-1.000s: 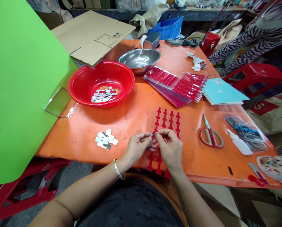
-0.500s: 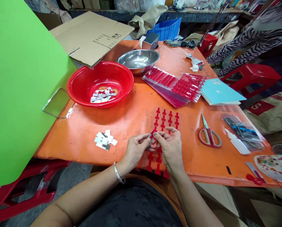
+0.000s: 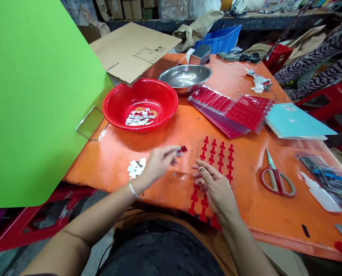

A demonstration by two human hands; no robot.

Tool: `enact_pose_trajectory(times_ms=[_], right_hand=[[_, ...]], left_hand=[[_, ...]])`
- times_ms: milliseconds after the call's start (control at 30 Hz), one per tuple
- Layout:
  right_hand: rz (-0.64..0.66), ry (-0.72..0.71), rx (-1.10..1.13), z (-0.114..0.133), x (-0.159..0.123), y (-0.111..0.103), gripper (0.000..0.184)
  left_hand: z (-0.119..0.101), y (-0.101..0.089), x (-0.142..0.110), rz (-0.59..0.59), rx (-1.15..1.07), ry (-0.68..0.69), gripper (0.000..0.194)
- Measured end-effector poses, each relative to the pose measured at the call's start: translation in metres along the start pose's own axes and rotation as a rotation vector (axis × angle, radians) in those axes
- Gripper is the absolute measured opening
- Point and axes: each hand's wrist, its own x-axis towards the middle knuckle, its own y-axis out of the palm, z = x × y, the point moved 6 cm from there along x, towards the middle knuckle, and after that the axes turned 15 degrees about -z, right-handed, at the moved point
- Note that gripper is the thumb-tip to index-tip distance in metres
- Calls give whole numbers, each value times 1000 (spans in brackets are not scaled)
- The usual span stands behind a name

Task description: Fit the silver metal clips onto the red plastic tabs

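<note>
My left hand (image 3: 159,163), with a bangle on its wrist, pinches a small red tag with a metal edge (image 3: 183,149) between thumb and fingers. My right hand (image 3: 213,188) lies low over a layout of red T-shaped pieces (image 3: 216,157) on the orange table (image 3: 102,168), its fingers apart and holding nothing. Its palm hides part of that layout. To the left of my left hand lies a small heap of white metal tabs (image 3: 136,168). More such tabs sit in a red plastic basin (image 3: 159,97).
A green board (image 3: 38,96) fills the left side. A steel bowl (image 3: 185,78), plastic sheets of red pieces (image 3: 231,115), a blue notebook (image 3: 295,124) and red-handled scissors (image 3: 277,180) stand on the table. A person's patterned clothing (image 3: 320,57) shows at upper right.
My hands have come apart. The left hand has moved left with the red tag, and the right hand has dropped towards the table. The whole view has shifted slightly.
</note>
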Motion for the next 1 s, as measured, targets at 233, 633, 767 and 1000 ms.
enact_pose_trajectory(times_ms=[233, 633, 767, 1000], right_hand=[[85, -196, -269, -4, -7, 8, 27], [340, -503, -526, -8, -36, 50, 13], [325, -495, -526, -12, -35, 44, 11], [270, -494, -500, -5, -37, 35, 12]], left_hand=[[-49, -104, 90, -370, 753, 453, 28], [16, -116, -6, 335, 924, 268, 11], [42, -127, -20, 308, 923, 248, 15], [57, -134, -12, 250, 838, 90, 19]])
